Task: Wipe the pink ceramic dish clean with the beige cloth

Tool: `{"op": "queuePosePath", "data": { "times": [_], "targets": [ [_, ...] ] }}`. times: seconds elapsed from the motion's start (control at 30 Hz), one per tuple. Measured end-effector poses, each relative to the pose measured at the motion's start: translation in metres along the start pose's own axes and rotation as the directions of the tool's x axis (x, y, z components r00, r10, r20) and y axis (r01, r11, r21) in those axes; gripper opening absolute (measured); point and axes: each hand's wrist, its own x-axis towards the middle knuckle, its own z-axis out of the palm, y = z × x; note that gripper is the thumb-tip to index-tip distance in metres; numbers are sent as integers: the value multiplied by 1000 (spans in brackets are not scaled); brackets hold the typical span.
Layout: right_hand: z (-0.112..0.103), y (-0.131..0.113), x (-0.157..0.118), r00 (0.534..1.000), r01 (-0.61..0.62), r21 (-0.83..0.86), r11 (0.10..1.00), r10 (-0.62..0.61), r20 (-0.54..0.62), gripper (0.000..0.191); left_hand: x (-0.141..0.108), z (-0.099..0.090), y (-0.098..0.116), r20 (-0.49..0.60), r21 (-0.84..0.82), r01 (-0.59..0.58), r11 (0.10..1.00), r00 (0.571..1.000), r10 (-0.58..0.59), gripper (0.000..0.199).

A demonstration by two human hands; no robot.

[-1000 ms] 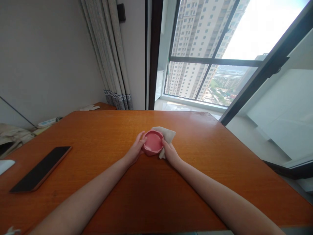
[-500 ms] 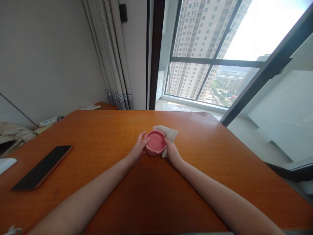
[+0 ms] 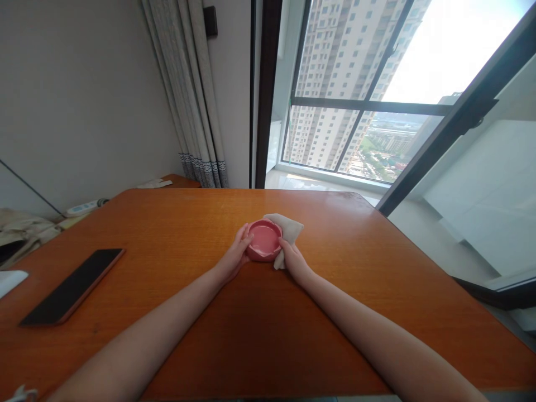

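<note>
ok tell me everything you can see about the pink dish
The pink dish is small, round and shallow, with a thick rim that looks notched; the material looks like smooth ceramic or silicone. It looks empty, upright, mid-table. The left hand grips its left side, the right hand its right, pressing a white cloth against it.

The dish [image 3: 263,240] was pink, the cloth [image 3: 290,230] white, the counter [image 3: 268,329] orange-brown woodgrain, the phone [image 3: 72,286] black.
</note>
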Motion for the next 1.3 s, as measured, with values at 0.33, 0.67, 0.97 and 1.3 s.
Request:
{"op": "queuePosePath", "data": {
  "times": [0.33, 0.67, 0.97, 1.3],
  "targets": [
    [12, 4, -9, 999, 38, -49, 998, -36, 31, 67, 3, 5, -7, -89, -49, -161, 986, 984, 156, 56],
    [7, -8, -2, 998, -37, 140, 990, 29, 60, 50, -2, -1, 6, -44, 108, 67, 992, 997, -62, 62],
    [14, 4, 2, 965, -239, 459, 856, 156, 210, 39, 5, -5, -2, -68, 22, -112, 993, 991, 113, 62],
    [13, 3, -1, 972, -197, 373, 907, 130, 196, 44, 7, -11, -2, -132, 34, -64, 997, 989, 68, 49]
  ]
}}
